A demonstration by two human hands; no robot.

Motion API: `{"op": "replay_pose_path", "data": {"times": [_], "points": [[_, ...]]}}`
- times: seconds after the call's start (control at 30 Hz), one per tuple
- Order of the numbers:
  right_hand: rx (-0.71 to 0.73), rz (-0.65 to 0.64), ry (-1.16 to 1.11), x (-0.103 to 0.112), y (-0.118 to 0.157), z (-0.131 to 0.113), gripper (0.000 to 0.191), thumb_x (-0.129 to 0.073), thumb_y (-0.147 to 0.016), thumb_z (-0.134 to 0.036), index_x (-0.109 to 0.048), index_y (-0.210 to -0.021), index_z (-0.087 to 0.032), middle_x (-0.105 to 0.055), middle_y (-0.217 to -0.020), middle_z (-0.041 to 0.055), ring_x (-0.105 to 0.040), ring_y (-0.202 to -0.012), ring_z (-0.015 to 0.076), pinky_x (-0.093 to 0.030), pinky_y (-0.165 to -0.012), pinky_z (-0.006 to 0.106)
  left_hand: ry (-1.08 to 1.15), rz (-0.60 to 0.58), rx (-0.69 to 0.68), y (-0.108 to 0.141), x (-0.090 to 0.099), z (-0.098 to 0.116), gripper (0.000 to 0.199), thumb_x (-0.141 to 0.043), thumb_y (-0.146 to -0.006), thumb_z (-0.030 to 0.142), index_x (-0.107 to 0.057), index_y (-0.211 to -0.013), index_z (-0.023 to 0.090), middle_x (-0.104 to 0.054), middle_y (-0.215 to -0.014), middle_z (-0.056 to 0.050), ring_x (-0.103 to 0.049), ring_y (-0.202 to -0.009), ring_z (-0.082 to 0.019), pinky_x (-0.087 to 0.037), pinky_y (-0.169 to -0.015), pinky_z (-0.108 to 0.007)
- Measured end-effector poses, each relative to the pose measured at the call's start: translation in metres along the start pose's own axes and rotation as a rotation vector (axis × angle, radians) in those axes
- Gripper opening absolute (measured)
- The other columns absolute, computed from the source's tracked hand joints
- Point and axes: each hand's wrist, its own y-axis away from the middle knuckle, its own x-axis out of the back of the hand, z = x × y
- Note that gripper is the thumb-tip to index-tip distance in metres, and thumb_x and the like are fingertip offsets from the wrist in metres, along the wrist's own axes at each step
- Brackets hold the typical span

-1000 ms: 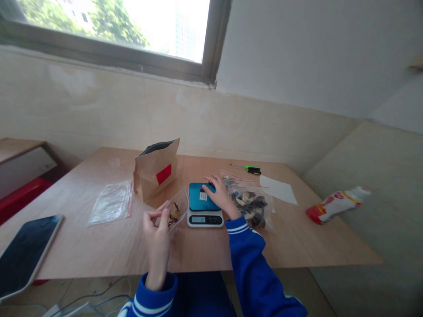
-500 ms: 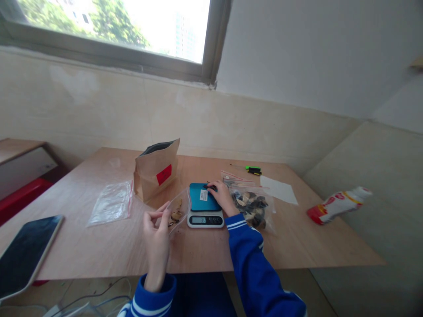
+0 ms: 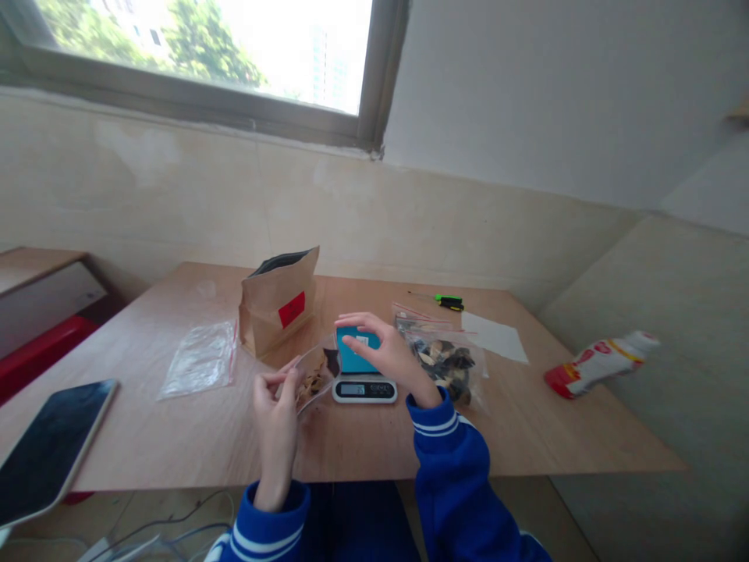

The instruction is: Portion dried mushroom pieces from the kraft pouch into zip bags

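My left hand [image 3: 278,410] pinches the edge of a clear plastic bag [image 3: 316,376] that has brown dried pieces and a dark piece near its mouth. Just right of the bag is a small scale [image 3: 363,392] with a blue top and a lit display. Above the blue top hovers my right hand [image 3: 389,351], thumb and fingers apart with nothing between them. It hides part of the plate. Right of the scale lies a zip bag of dark and pale dried pieces [image 3: 448,363].
A brown paper bag with a red label [image 3: 278,308] stands behind my left hand. Flat on the table [image 3: 363,453] are clear bags [image 3: 202,359], a phone [image 3: 52,441], screwdrivers [image 3: 449,300] and white paper [image 3: 497,336]. A bottle [image 3: 600,363] is at the right.
My right hand has moved off the scale's top, towards the bag, and its fingers have opened. The dark piece now shows at the bag's mouth.
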Motion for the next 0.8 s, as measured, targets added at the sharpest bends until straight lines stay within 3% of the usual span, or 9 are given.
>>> {"op": "replay_pose_path", "data": {"times": [0.13,0.23,0.33,0.4,0.47,0.57,0.67,0.8], "points": [[-0.053,0.049,-0.016,-0.005,0.011,0.026,0.027,-0.051,-0.092,-0.028,-0.064,-0.116,-0.023,-0.064,-0.121,0.0061,-0.058,-0.116,0.0179,-0.048,-0.098,0.035,0.049,-0.013,0.051,-0.001,0.002,0.0,0.031,-0.068,-0.074,0.039,-0.044,-0.079,0.02,-0.067,-0.114,-0.013,-0.069,-0.1,-0.027,-0.058,-0.08,-0.043],[-0.081,0.007,-0.042,-0.009,0.022,0.036,0.034,-0.052,-0.091,-0.029,-0.059,-0.124,-0.025,-0.058,-0.131,0.0072,-0.053,-0.122,0.0187,-0.045,-0.102,0.037,0.085,-0.051,0.111,0.002,0.002,0.009,0.034,-0.07,-0.072,0.039,-0.042,-0.078,0.02,-0.068,-0.114,-0.013,-0.07,-0.097,-0.028,-0.059,-0.077,-0.042],[-0.119,-0.069,-0.117,-0.012,0.03,0.035,0.046,-0.059,-0.088,-0.034,-0.05,-0.133,-0.027,-0.053,-0.137,0.007,-0.049,-0.128,0.0193,-0.039,-0.108,0.04,0.12,-0.196,0.149,0.004,0.004,0.025,0.039,-0.073,-0.069,0.04,-0.04,-0.076,0.02,-0.069,-0.115,-0.012,-0.071,-0.095,-0.029,-0.059,-0.076,-0.045],[-0.145,-0.058,-0.167,-0.011,0.035,0.033,0.054,-0.065,-0.084,-0.037,-0.048,-0.134,-0.027,-0.057,-0.131,0.0068,-0.053,-0.123,0.0191,-0.039,-0.107,0.039,0.103,-0.31,0.178,0.003,0.005,0.037,0.042,-0.076,-0.065,0.041,-0.04,-0.073,0.02,-0.071,-0.112,-0.012,-0.071,-0.092,-0.03,-0.059,-0.077,-0.046],[-0.169,-0.023,-0.178,-0.01,0.039,0.032,0.054,-0.069,-0.08,-0.041,-0.052,-0.13,-0.026,-0.061,-0.121,0.0061,-0.057,-0.114,0.0188,-0.043,-0.103,0.037,0.078,-0.408,0.232,0.001,0.007,0.048,0.043,-0.078,-0.061,0.039,-0.04,-0.069,0.02,-0.073,-0.107,-0.012,-0.072,-0.089,-0.03,-0.059,-0.077,-0.045],[-0.166,0.013,-0.153,-0.01,0.045,0.034,0.037,-0.07,-0.078,-0.046,-0.067,-0.106,-0.023,-0.066,-0.105,0.0046,-0.061,-0.104,0.0195,-0.046,-0.097,0.036,0.059,-0.5,0.301,0.0,0.007,0.057,0.042,-0.08,-0.058,0.037,-0.042,-0.066,0.02,-0.073,-0.103,-0.011,-0.073,-0.085,-0.03,-0.06,-0.074,-0.043],[-0.169,0.149,-0.245,-0.016,0.053,0.034,0.027,-0.07,-0.077,-0.048,-0.067,-0.079,-0.021,-0.068,-0.085,0.0031,-0.064,-0.096,0.021,-0.049,-0.09,0.035,0.047,-0.563,0.318,0.0,0.008,0.059,0.036,-0.078,-0.063,0.039,-0.048,-0.067,0.02,-0.072,-0.108,-0.011,-0.072,-0.089,-0.031,-0.06,-0.074,-0.043],[-0.229,0.46,-0.342,-0.029,0.066,0.021,0.029,-0.074,-0.073,-0.046,-0.062,-0.069,-0.019,-0.069,-0.076,0.0033,-0.068,-0.085,0.0213,-0.052,-0.081,0.033,0.057,-0.676,0.309,0.004,0.012,0.05,0.034,-0.071,-0.069,0.052,-0.064,-0.078,0.02,-0.069,-0.115,-0.014,-0.067,-0.104,-0.033,-0.057,-0.084,-0.044]]}}
